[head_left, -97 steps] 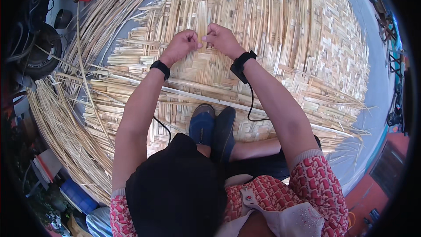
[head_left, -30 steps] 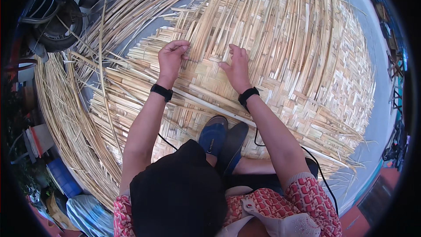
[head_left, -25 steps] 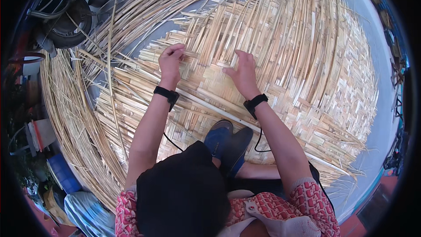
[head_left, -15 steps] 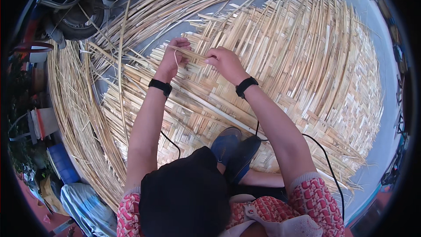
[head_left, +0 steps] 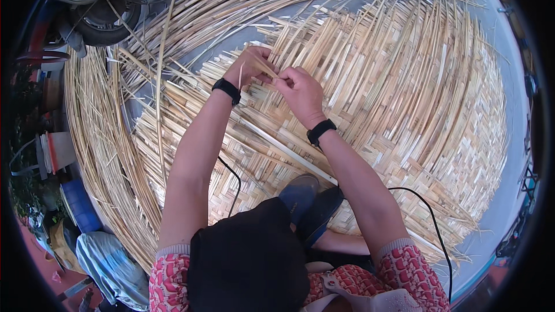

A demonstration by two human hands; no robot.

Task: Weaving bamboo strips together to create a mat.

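Two hands are close together now, with one thin strip (head_left: 269,70) running between them, up over the big woven mat (head_left: 370,110). The right hand (head_left: 303,89) has its thumb and finger pressed together, pinching the strip. The left hand (head_left: 252,65) curls around the strip farther along, but I cannot tell how tight those fingers are. One second ago the hands are apart, and the right fingers are spread with nothing in them. So the strip seems to be a two-hand job now, and looks loose, not tucked flat. More long stalks (head_left: 110,144) lie left of the mat.
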